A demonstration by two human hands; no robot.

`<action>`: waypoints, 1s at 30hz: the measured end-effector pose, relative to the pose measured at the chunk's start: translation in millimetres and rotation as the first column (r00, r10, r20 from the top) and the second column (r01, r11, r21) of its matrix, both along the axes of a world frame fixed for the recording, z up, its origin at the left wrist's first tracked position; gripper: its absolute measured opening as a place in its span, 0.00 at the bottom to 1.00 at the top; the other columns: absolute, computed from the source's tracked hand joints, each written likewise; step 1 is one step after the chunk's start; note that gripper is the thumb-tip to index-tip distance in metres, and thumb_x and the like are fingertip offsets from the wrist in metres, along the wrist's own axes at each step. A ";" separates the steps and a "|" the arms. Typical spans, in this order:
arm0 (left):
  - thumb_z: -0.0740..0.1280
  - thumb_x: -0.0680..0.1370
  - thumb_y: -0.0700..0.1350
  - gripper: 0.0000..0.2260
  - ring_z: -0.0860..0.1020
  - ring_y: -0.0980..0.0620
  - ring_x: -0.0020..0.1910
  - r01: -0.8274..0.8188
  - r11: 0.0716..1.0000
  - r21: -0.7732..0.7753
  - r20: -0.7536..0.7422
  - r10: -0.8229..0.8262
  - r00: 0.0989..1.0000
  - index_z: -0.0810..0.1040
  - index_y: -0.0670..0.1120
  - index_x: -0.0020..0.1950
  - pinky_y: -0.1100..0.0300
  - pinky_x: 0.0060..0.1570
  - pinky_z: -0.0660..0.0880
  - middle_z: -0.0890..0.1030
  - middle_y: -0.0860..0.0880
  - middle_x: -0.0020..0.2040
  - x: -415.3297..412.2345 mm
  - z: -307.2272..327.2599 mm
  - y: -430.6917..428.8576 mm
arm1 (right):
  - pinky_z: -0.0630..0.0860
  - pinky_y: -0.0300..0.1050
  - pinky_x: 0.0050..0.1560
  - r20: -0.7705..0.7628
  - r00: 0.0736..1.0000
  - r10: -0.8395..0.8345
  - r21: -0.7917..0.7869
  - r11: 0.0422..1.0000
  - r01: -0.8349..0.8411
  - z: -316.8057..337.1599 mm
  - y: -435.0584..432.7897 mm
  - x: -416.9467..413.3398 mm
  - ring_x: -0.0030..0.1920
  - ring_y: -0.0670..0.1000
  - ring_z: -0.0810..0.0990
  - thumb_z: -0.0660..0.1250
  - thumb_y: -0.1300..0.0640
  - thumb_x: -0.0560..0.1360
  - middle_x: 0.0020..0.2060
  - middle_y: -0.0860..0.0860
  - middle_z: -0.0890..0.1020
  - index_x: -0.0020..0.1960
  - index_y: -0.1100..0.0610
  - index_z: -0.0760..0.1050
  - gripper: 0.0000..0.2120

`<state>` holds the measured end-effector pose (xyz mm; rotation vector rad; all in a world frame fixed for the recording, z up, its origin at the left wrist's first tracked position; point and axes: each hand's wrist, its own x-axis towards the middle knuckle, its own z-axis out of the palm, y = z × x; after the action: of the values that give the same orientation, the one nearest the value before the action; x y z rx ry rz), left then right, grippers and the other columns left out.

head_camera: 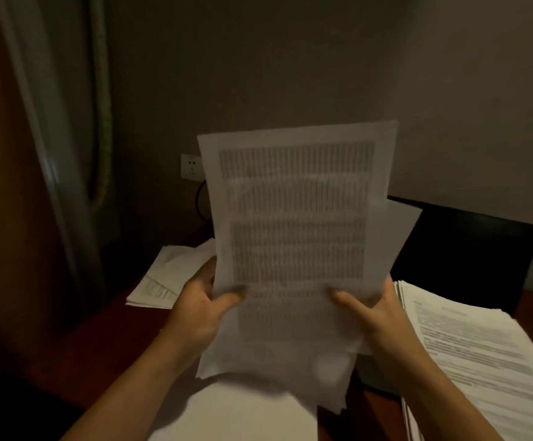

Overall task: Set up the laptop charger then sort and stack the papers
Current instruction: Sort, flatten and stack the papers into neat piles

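Head view: left hand (204, 308) and right hand (375, 308) grip thin rectangular printed sheets (297, 218).

Crowded desk, one open lane on the left

Bare desk (99, 338) runs along the left edge up to the loose papers (160, 281). The paper stack (481, 345) and the laptop (469, 249) block the right, and the raised sheaf (294, 233) half covers the wall socket (190, 167) behind it.

Both hands hold a sheaf of papers (297, 237) upright: left hand (201, 310) and right hand (376, 313) grip its sides, thumbs (231, 296) pressed on the front near the lower edge.
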<state>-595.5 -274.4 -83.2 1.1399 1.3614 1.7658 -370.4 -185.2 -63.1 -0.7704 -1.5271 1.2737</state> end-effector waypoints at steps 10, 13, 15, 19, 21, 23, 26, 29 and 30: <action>0.74 0.66 0.50 0.21 0.83 0.55 0.53 -0.084 0.996 0.024 0.007 0.084 0.996 0.78 0.55 0.57 0.56 0.52 0.80 0.85 0.55 0.51 2.6 4.1 6.1 | 0.82 0.39 0.42 -0.031 0.998 0.055 0.045 0.998 -0.053 -0.3 3.2 -5.9 0.48 0.49 0.86 0.74 0.61 0.67 0.47 0.48 0.87 0.55 0.54 0.80 0.17; 0.76 0.64 0.48 0.22 0.84 0.55 0.51 -0.061 0.998 0.011 -0.016 0.061 0.998 0.79 0.49 0.58 0.60 0.47 0.82 0.86 0.55 0.49 -1.5 -1.5 8.0 | 0.82 0.40 0.41 0.010 0.998 0.064 -0.006 0.998 -0.064 -8.2 1.6 -5.8 0.49 0.49 0.86 0.75 0.60 0.67 0.47 0.47 0.87 0.56 0.54 0.79 0.18; 0.76 0.65 0.46 0.22 0.84 0.54 0.51 -0.040 0.999 0.013 -0.026 0.041 0.999 0.80 0.47 0.58 0.61 0.48 0.82 0.86 0.53 0.50 -2.6 -3.5 8.8 | 0.84 0.45 0.45 0.028 0.997 0.079 -0.042 0.996 -0.078 -13.3 1.9 -6.8 0.51 0.52 0.86 0.76 0.60 0.66 0.50 0.50 0.87 0.58 0.57 0.79 0.20; 0.76 0.66 0.46 0.21 0.84 0.54 0.53 0.025 1.000 -0.003 -0.101 -0.025 0.995 0.81 0.46 0.58 0.58 0.52 0.82 0.86 0.51 0.52 -6.7 -0.5 6.9 | 0.84 0.46 0.46 0.041 0.995 0.088 -0.010 0.996 -0.088 -12.5 2.4 -5.8 0.51 0.52 0.86 0.76 0.59 0.66 0.50 0.52 0.87 0.58 0.59 0.80 0.21; 0.77 0.64 0.48 0.22 0.84 0.53 0.52 0.034 0.997 -0.066 -0.077 -0.039 0.996 0.81 0.48 0.57 0.58 0.51 0.81 0.86 0.51 0.51 -8.8 -2.5 6.9 | 0.83 0.43 0.44 0.017 0.998 0.063 -0.004 0.998 -0.063 -14.2 3.6 -4.6 0.49 0.51 0.86 0.81 0.58 0.65 0.48 0.51 0.87 0.57 0.59 0.80 0.22; 0.77 0.63 0.52 0.21 0.83 0.53 0.51 0.038 0.982 -0.186 -0.098 -0.057 0.994 0.81 0.52 0.54 0.59 0.50 0.80 0.86 0.53 0.49 -8.3 -6.1 6.8 | 0.83 0.43 0.44 0.067 0.996 0.067 0.002 0.998 -0.067 -16.7 0.5 -7.0 0.50 0.51 0.86 0.80 0.53 0.67 0.48 0.50 0.87 0.55 0.57 0.81 0.19; 0.78 0.66 0.53 0.15 0.83 0.55 0.51 0.031 0.965 -0.261 -0.143 -0.071 0.987 0.81 0.54 0.51 0.64 0.46 0.78 0.85 0.55 0.47 -5.5 -10.9 8.1 | 0.81 0.37 0.41 0.197 0.977 0.078 0.018 0.996 -0.083 -16.5 -3.2 -6.8 0.48 0.47 0.85 0.74 0.54 0.73 0.45 0.42 0.86 0.52 0.54 0.80 0.09; 0.76 0.72 0.47 0.12 0.83 0.58 0.49 0.079 0.957 -0.280 -0.141 -0.123 0.982 0.81 0.53 0.53 0.61 0.49 0.80 0.86 0.56 0.47 0.5 -0.6 8.2 | 0.82 0.42 0.44 0.200 0.976 0.088 -0.005 0.996 -0.088 -9.6 -2.5 5.8 0.48 0.48 0.86 0.73 0.56 0.72 0.46 0.46 0.87 0.55 0.55 0.80 0.12; 0.75 0.73 0.46 0.12 0.84 0.58 0.50 0.119 0.956 -0.267 -0.158 -0.165 0.973 0.82 0.52 0.55 0.57 0.52 0.81 0.86 0.55 0.48 4.6 3.3 9.2 | 0.83 0.43 0.45 0.231 0.970 0.079 0.001 0.997 -0.082 -7.4 -2.2 12.8 0.49 0.48 0.86 0.73 0.55 0.72 0.47 0.46 0.87 0.55 0.54 0.81 0.13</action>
<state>-590.9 -265.2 -79.9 1.2404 1.5213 1.3661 -357.5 -187.4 -70.4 -0.8819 -1.7655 1.2685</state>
